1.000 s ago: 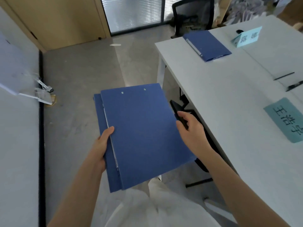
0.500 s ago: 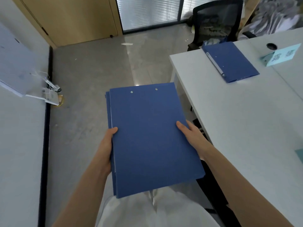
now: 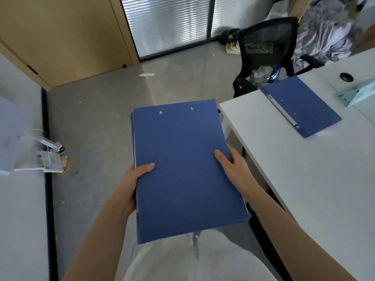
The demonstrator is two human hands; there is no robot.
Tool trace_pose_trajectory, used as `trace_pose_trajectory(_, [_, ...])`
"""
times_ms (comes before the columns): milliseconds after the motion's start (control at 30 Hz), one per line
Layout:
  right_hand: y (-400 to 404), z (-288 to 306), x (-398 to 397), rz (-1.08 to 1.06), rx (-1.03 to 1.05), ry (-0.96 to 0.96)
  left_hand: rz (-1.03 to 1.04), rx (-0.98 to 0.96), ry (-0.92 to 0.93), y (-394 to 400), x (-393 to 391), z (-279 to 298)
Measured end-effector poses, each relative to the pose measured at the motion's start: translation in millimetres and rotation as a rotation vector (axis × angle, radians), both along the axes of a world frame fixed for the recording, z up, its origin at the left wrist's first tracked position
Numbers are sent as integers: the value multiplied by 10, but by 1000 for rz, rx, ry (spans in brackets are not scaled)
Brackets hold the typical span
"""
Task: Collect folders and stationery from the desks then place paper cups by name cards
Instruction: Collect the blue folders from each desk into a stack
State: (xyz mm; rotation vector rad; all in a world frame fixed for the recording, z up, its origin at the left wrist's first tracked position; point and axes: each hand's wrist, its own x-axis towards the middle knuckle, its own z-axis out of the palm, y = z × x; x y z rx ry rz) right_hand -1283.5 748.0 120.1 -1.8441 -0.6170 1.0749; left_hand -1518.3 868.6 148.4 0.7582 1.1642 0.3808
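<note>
Head view: the desk (image 3: 304,179) is stretching off to the right of the right hand (image 3: 235,169), a folder (image 3: 300,108) lying on it well beyond. Both hands, left (image 3: 132,179) included, are gripping the stacked folders (image 3: 186,169) between them, thumbs on top.

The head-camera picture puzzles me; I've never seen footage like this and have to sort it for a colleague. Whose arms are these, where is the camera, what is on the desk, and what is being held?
There is no machine here. The camera sits on a person's head and looks forward and down, so the two bare arms are that person's own. The left hand and right hand grip opposite edges of a stack of blue folders held out in front, thumbs on top. To the right stands a white desk. On it lie another blue folder and, at the far edge, a pale green name card. A black office chair stands behind the desk's corner.
</note>
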Motion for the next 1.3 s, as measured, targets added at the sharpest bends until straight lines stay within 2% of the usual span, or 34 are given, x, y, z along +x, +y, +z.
trace_pose_trajectory(300, [942,9,303,-132,-43,-88,-108,-85,68,1196,565,71])
trace_pose_trajectory(633, [2255,-39,1381,-149,-80,26,-80,-56,60,2506,1668,-70])
trace_pose_trajectory(933, [3188,50,2527,-179,-58,132,-138,-70,12,3613,2753,-37])
trace_pose_trajectory(1300, [3972,-168,3481,-479,-107,190,-396,-66,7,4959,4193,-165])
